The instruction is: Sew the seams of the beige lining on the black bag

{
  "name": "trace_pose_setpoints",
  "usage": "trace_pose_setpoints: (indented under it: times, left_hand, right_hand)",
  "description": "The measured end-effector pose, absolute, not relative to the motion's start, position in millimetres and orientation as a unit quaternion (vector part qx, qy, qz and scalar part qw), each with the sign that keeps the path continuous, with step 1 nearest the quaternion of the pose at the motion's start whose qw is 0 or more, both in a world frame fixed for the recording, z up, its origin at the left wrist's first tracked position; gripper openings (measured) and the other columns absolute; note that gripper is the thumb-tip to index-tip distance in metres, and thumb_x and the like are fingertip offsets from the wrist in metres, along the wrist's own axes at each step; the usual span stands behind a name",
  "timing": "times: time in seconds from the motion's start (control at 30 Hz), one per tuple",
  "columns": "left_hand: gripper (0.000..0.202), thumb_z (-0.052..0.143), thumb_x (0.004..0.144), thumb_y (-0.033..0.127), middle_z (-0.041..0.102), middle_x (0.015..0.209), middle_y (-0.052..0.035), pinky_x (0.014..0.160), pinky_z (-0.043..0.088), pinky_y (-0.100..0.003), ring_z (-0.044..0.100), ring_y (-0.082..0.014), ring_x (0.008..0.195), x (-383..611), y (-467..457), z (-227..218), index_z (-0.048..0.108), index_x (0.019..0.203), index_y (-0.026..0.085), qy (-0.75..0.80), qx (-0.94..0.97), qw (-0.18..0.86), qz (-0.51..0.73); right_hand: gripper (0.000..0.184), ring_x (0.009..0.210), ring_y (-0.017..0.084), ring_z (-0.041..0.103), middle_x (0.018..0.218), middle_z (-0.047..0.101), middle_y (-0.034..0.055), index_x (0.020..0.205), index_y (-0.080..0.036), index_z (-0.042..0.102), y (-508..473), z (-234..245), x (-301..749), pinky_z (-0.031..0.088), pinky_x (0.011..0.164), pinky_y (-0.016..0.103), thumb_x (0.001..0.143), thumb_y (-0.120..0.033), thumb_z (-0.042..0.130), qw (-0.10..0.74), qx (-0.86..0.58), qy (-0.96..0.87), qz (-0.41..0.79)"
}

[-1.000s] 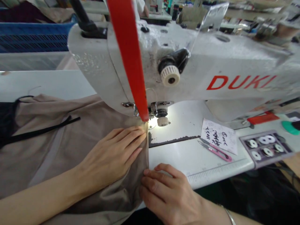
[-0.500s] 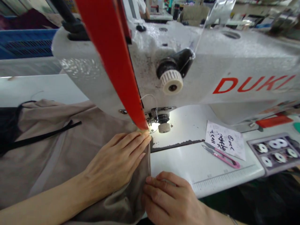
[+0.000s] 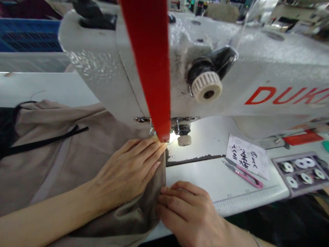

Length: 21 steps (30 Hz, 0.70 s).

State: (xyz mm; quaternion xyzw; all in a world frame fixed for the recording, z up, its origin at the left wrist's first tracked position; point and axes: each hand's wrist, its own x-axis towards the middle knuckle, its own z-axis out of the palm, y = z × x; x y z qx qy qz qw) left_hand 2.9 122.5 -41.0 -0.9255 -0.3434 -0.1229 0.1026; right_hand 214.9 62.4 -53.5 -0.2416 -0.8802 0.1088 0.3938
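Observation:
Taupe fabric (image 3: 84, 154) spreads over the left of the sewing machine table, with its right edge running toward the needle area. My left hand (image 3: 133, 168) lies flat on it, fingers stretched out, fingertips close to the presser foot. Lower down, my right hand (image 3: 185, 209) pinches the fabric's edge between thumb and fingers. The white sewing machine (image 3: 221, 85) stands over the fabric's far end. A red bar (image 3: 151, 75) crosses in front of the machine and hides most of the needle. A black cord (image 3: 51, 140) rests on the fabric.
Pink-handled thread snips (image 3: 246, 176) lie partly on a handwritten paper (image 3: 253, 156). Right of them is a bobbin tray (image 3: 295, 171) with several bobbins. A ruler scale (image 3: 239, 199) runs along the table's front edge. A blue crate (image 3: 31, 36) stands at the back left.
The camera view has shifted, so the red bar and the machine's knobs appear farther right. Both hands keep nearly the same place on the fabric.

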Motion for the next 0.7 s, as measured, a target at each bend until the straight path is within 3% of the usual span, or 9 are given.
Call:
trace_pose_setpoints:
  times: [0.37,0.7]
  left_hand:
    - [0.033,0.044,0.1,0.023,0.065,0.124,-0.0086,0.098,0.041,-0.046,0.059,-0.0266,0.11,-0.4,136.3,-43.1,0.062,0.126,0.017,-0.376,-0.92,0.039,-0.106]
    - [0.027,0.048,0.101,0.029,0.064,0.111,-0.0076,0.088,0.039,-0.047,0.057,-0.0284,0.105,-5.0,147.5,-44.5,0.067,0.119,0.023,-0.384,-0.917,0.06,-0.089]
  right_hand:
    - [0.023,0.101,0.018,0.07,0.101,0.076,0.0071,0.101,-0.009,0.069,67.5,-55.0,220.5,0.052,0.097,0.031,0.1,-0.011,0.047,0.336,-0.251,-0.896,0.148]
    - [0.026,0.089,0.015,0.071,0.09,0.075,0.0044,0.101,-0.014,0.067,78.6,-54.2,219.3,0.054,0.095,0.029,0.103,-0.01,0.042,0.322,-0.27,-0.895,0.15]
